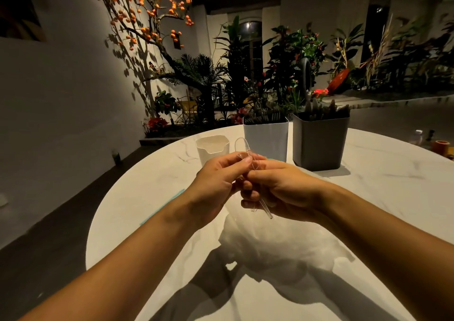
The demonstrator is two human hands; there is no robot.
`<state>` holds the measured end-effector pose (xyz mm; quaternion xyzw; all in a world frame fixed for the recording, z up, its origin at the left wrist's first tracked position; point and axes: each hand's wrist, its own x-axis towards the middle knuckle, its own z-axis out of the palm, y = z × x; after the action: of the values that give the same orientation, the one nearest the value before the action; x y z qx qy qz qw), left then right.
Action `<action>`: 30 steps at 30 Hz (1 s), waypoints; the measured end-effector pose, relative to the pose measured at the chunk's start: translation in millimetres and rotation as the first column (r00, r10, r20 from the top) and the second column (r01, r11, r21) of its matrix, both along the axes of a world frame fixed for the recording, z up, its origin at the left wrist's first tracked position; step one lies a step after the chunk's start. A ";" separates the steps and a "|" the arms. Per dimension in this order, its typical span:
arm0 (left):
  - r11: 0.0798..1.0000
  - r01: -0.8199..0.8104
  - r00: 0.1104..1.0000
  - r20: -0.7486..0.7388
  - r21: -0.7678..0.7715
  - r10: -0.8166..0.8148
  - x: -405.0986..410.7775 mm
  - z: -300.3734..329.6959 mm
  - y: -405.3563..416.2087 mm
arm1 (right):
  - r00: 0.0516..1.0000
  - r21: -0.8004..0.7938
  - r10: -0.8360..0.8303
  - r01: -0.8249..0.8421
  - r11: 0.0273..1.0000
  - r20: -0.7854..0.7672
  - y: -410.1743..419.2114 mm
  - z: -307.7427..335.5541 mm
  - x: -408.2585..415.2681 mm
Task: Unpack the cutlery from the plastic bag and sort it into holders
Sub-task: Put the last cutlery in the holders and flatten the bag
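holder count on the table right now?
3. A low white holder stands far left, a taller white holder in the middle, and a grey holder on the right, all behind the hands. The two tall ones already hold cutlery; others could be out of frame.

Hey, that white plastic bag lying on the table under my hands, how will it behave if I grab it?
The plastic bag looks thin and crumpled, so probably floppy and light. It may slide on the smooth table, and any cutlery left inside could shift.
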<state>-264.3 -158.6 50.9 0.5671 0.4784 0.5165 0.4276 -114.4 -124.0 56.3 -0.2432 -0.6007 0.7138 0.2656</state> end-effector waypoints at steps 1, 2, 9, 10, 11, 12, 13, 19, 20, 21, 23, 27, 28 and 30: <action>1.000 -0.007 1.000 0.004 0.002 0.007 0.9 1.3 0.6 | 1.000 0.003 -0.012 0.012 1.000 0.007 0.4 1.6 -0.9; 1.000 -0.012 1.000 0.021 -0.001 0.012 0.2 4.3 1.3 | 1.000 -0.001 -0.014 0.014 1.000 0.008 1.4 4.2 -4.0; 1.000 -0.013 0.947 0.321 -0.024 0.020 -6.2 11.9 6.9 | 0.985 -0.017 -0.118 0.117 0.993 -0.129 9.4 23.9 -25.6; 0.999 -0.032 0.935 0.352 -0.034 0.042 -3.4 11.1 7.3 | 0.980 0.016 -0.164 0.167 0.986 -0.112 10.6 25.6 -29.0; 0.998 -0.050 0.916 0.397 -0.050 0.065 -2.5 9.5 7.9 | 0.976 0.043 -0.203 0.207 0.977 -0.083 11.1 26.9 -35.1; 0.996 -0.055 0.886 0.457 -0.069 0.080 -0.4 6.8 8.6 | 0.972 0.067 -0.233 0.235 0.970 -0.040 11.0 27.7 -41.0; 0.993 -0.067 0.843 0.528 -0.092 0.106 0.8 3.6 9.4 | 0.968 0.106 -0.249 0.246 0.964 0.024 10.6 27.9 -48.1; 0.958 -0.138 0.674 0.685 -0.253 0.278 3.9 -11.4 16.4 | 0.858 0.358 -0.346 0.209 0.910 0.379 11.9 19.0 -78.4; 0.951 -0.145 0.674 0.677 -0.273 0.297 3.1 -13.3 18.2 | 0.869 0.312 -0.343 0.235 0.921 0.358 13.9 16.4 -78.1; 0.948 -0.144 0.689 0.659 -0.285 0.303 2.6 -14.9 18.4 | 0.888 0.245 -0.332 0.262 0.934 0.318 15.3 13.0 -77.0; 0.942 -0.161 0.778 0.549 -0.296 0.306 1.9 -18.0 16.3 | 0.931 0.124 -0.304 0.283 0.951 0.202 19.0 8.0 -70.9; 0.938 -0.199 0.919 0.278 -0.282 0.279 0.4 -26.6 13.6 | 0.948 0.054 -0.318 0.316 0.947 0.014 28.1 3.9 -55.2; 0.939 -0.202 0.931 0.243 -0.279 0.272 -1.8 -27.0 13.5 | 0.941 0.080 -0.339 0.338 0.938 0.005 29.9 2.4 -53.0; 0.942 -0.185 0.952 0.187 -0.280 0.243 -3.7 -26.4 13.8 | 0.927 0.119 -0.375 0.373 0.920 -0.005 33.5 -0.8 -47.9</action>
<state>-268.0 -144.7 24.6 0.3903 0.5509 0.5524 0.4890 -162.3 -90.5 55.4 -0.3437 -0.5866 0.6111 0.4055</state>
